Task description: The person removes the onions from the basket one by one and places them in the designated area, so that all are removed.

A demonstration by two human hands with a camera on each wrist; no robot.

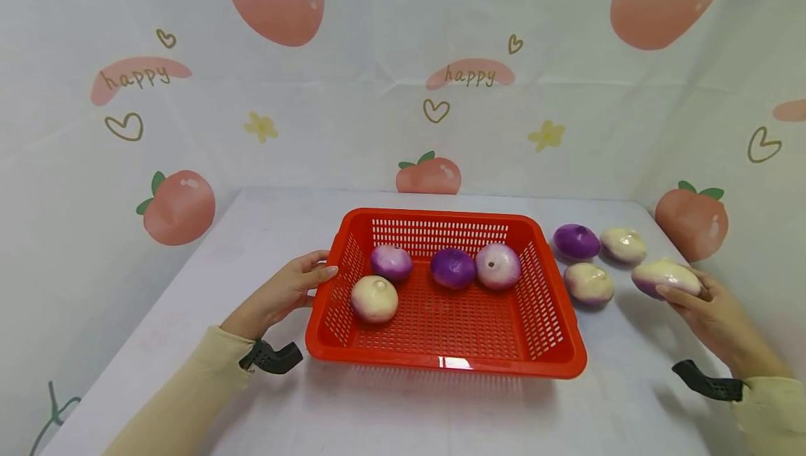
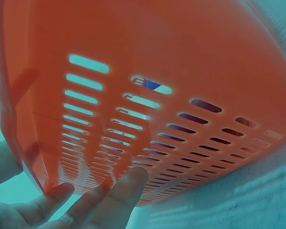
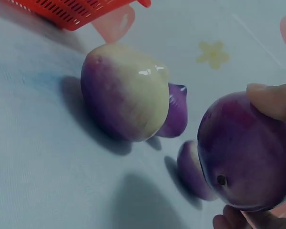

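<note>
A red plastic basket (image 1: 447, 365) stands mid-table, with several toy onions in it, among them a cream one (image 1: 374, 299) and a purple one (image 1: 453, 268). My left hand (image 1: 290, 287) holds the basket's left side, thumb at the rim; the left wrist view has its fingertips (image 2: 133, 179) against the slotted outer wall. Right of the basket, my right hand (image 1: 718, 312) grips a purple-and-cream toy onion (image 1: 664, 277) between thumb and fingers. In the right wrist view that onion (image 3: 248, 157) turns its purple side and a small dark hole to the camera.
Three more toy onions lie on the table just right of the basket: a purple one (image 1: 576, 242), a cream one (image 1: 623, 245) and a cream-and-purple one (image 1: 588, 284). A white printed cloth (image 1: 352, 113) hangs behind the table and at its sides.
</note>
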